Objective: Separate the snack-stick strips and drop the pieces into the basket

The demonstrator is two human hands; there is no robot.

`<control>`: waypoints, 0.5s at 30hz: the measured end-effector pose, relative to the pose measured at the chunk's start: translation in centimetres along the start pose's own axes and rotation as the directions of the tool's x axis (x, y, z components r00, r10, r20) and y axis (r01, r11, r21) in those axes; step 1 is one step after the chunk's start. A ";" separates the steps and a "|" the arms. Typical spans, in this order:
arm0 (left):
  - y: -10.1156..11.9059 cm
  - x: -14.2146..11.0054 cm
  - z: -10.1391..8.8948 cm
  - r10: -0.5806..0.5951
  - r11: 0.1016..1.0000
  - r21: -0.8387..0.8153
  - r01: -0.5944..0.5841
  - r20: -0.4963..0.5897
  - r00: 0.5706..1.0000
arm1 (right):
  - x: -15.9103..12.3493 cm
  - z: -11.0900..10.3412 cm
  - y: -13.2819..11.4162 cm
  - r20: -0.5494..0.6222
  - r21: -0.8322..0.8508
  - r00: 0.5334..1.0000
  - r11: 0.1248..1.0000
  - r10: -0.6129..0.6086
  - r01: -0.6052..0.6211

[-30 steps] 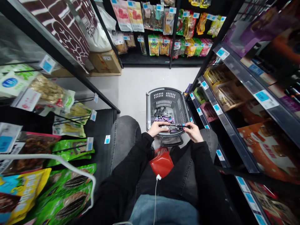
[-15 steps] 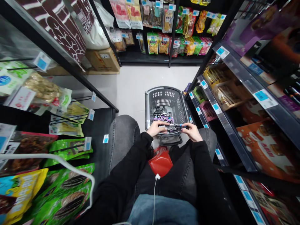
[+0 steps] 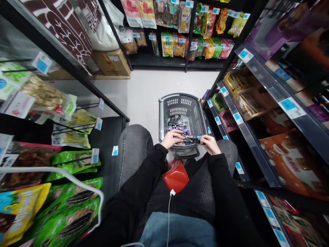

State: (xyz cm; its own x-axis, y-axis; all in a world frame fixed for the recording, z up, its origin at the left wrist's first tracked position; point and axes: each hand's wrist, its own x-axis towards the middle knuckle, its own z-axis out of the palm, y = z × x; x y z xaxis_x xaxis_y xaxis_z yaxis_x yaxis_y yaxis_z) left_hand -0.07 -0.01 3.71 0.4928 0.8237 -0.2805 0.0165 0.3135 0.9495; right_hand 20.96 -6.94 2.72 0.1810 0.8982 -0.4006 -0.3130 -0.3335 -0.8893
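Observation:
A grey plastic shopping basket (image 3: 196, 121) stands on the floor between my knees. Several slim black packets with silvery print (image 3: 191, 140) lie side by side across my two hands, above the basket's near rim. At their left end my left hand (image 3: 173, 138) is closed, thumb and fingers pinching. My right hand (image 3: 210, 144) grips the right end between thumb and fingertips. Inside the basket, more black and purple slim packets (image 3: 177, 125) lie in a loose heap. The print on them is too small to read.
Shelves (image 3: 257, 151) with boxed goods and price tags rise close on my right. Hanging snack bags (image 3: 74, 195) line the left. A back rack (image 3: 158, 62) crosses ahead. A red pouch (image 3: 176, 175) with a white cable hangs between my legs; a cardboard box (image 3: 111, 64) sits back left.
My left hand has shifted slightly right and up along the packets, its fingers now higher over their left end. The right hand stays nearly in place. The view has tilted slightly.

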 end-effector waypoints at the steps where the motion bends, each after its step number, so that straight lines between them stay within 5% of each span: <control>1: 0.1 -0.1 0.1 0.039 0.999 0.025 -0.039 0.002 0.999 | 0.1 0.1 0.3 -0.027 -0.040 0.999 0.999 -0.023 0.022; 5: 0.1 -0.1 0.3 0.098 0.994 0.041 -0.097 -0.040 0.994 | 0.7 0.6 1.3 -0.080 -0.243 0.976 0.954 -0.202 0.177; 8: 0.0 -0.1 0.5 0.070 0.997 -0.005 -0.072 -0.154 0.986 | 1.0 1.0 1.4 -0.069 -0.237 0.945 0.926 -0.319 0.295; 15: 0.3 -0.5 1.3 0.093 0.993 -0.040 -0.109 -0.294 0.951 | 0.8 1.6 0.8 -0.051 -0.224 0.921 0.903 -0.387 0.367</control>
State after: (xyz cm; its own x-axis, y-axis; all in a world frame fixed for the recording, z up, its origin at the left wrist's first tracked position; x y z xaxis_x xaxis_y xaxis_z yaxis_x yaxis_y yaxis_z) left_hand 0.81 -0.95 4.32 0.2149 0.9515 -0.2202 -0.0720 0.2403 0.9680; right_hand 19.31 -6.01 1.99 0.3352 0.9415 -0.0357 -0.0071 -0.0353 -0.9994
